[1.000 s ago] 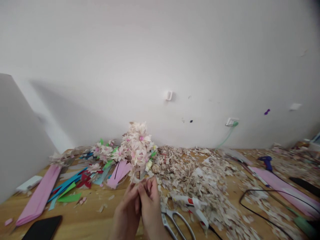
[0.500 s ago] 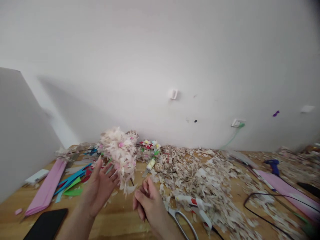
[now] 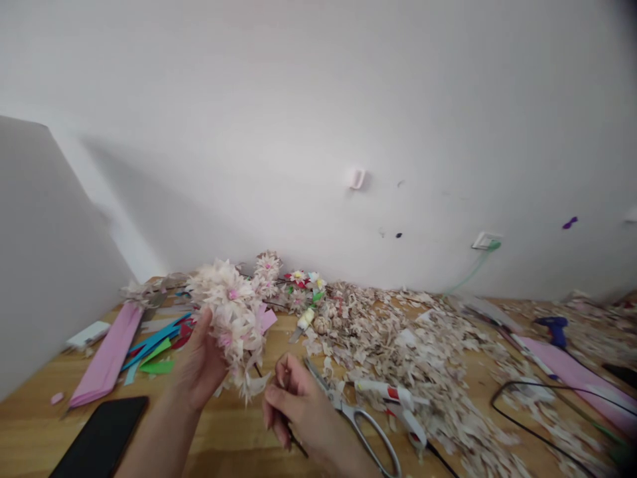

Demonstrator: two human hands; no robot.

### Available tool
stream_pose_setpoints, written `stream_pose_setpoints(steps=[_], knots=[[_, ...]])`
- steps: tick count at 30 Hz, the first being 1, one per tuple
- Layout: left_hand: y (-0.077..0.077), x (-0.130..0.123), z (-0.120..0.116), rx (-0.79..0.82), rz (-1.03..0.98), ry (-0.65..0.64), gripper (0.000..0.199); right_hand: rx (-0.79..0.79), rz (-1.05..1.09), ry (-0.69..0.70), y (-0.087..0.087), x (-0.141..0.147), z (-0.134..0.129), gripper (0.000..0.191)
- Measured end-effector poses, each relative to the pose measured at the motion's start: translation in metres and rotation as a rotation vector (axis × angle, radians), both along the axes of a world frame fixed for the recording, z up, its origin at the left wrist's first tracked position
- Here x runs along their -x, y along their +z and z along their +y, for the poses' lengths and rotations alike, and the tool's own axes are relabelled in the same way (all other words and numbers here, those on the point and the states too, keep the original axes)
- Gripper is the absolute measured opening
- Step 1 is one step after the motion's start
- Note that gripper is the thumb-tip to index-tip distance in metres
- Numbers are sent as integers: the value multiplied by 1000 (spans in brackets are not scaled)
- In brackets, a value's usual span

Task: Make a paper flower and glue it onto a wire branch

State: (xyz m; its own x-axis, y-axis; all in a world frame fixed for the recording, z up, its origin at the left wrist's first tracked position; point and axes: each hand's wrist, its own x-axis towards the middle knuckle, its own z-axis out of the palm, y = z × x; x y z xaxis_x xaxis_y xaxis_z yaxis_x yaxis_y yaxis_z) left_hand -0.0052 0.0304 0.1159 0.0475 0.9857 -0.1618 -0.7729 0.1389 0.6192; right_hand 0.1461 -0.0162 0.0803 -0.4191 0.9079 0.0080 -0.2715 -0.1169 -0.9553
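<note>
Two hands: left hand (image 3: 199,362) cups paper flowers (image 3: 231,318), right hand (image 3: 293,405) curls beside scissors (image 3: 346,413).

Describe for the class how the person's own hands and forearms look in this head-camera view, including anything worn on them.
The left hand and right hand are bare, with no gloves. No ring, watch or bracelet shows. The left forearm and right forearm show no sleeve up to the picture's edge, and no cables or markings are visible.
</note>
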Motion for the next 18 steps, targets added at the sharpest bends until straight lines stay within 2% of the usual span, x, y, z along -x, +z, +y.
stream_pose_setpoints(steps=[6, 10, 14, 16, 18], knots=[[-3, -2, 2, 21, 21, -11, 29, 9, -51, 76, -2, -5, 3, 45], [-5, -1, 5, 58, 0, -18, 30, -73, -262, 24, 12, -25, -5, 41], [-6, 7, 7, 98, -58, -52, 37, -223, -653, -83, 30, -72, -29, 20], [-7, 12, 8, 106, -107, -63, 39, -225, -823, -63, 26, -108, -44, 18], [-7, 15, 8, 94, -160, -80, 39, -163, -1005, -81, 9, -149, -58, 22]])
